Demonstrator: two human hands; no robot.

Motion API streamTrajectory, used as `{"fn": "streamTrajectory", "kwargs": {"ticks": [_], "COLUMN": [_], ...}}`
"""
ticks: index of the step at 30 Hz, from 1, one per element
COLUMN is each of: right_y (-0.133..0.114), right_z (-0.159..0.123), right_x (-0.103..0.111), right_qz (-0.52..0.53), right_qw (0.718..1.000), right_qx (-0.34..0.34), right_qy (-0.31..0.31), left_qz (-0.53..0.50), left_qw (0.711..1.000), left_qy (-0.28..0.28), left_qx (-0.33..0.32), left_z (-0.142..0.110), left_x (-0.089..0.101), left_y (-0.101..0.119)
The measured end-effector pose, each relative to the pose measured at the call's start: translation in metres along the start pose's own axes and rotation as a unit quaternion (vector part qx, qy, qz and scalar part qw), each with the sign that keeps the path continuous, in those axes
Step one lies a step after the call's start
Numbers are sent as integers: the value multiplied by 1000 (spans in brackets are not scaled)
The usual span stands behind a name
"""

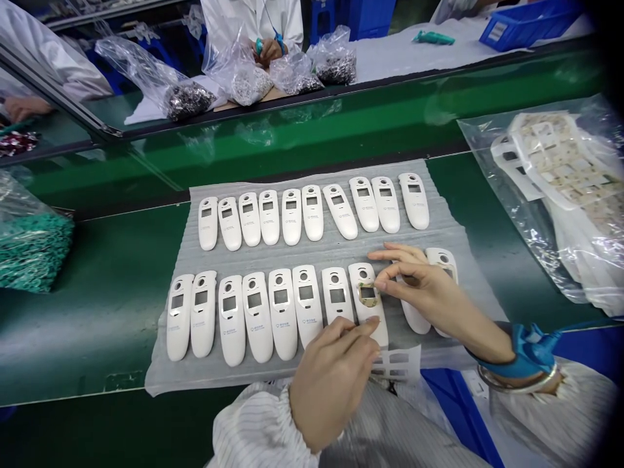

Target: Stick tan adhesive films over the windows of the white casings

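White thermometer-like plastic housings (305, 305) lie in two rows on a grey foam sheet (253, 257). One housing in the near row (379, 330) has a yellowish frame (369, 300) around its window. My right hand (429, 289) pinches at the upper right edge of that frame, its other fingers stretched out. Over the lower part of the same housing, my left hand (334, 374) is curled with its index fingertip near the surface. A white cut-out sheet (402, 364) sticks out beside its lower fingers, seemingly in their grip. Housings under my right hand are partly hidden.
A clear bag of cut-out sheets (560, 175) lies at right, a bag of green parts (32, 250) at left. Beyond a green ledge (341, 117) are bags of small parts (251, 84), a blue bin (529, 26) and a co-worker's hands (268, 51).
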State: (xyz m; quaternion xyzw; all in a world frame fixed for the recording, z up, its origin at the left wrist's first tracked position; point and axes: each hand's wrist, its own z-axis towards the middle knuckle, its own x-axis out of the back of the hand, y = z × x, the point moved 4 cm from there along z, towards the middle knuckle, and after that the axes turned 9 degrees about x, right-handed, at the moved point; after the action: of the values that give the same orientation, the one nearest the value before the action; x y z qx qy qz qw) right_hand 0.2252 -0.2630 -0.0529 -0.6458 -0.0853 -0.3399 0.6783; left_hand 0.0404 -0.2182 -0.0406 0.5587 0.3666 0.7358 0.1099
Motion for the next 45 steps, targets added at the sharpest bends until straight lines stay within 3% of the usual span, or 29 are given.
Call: {"fn": "streamTrajectory", "kwargs": {"ticks": [22, 29, 33, 38, 45], "right_y": [-1, -2, -7, -21, -23], "right_z": [0, 0, -4, -17, -26], "right_x": [-5, -7, -8, -11, -16], "right_qz": [-36, -92, -164, -280, -320], "right_qw": [999, 993, 977, 928, 914], "right_qx": [26, 56, 120, 228, 227], "right_qy": [20, 40, 73, 91, 103], "left_qz": [41, 65, 127, 207, 223], "left_qw": [999, 997, 991, 978, 975], "left_qy": [-10, 24, 18, 26, 16], "left_qx": [20, 20, 26, 22, 13], "left_z": [6, 10, 17, 22, 21], "left_x": [-2, 1, -2, -10, -16], "left_y": [1, 1, 0, 2, 2]}}
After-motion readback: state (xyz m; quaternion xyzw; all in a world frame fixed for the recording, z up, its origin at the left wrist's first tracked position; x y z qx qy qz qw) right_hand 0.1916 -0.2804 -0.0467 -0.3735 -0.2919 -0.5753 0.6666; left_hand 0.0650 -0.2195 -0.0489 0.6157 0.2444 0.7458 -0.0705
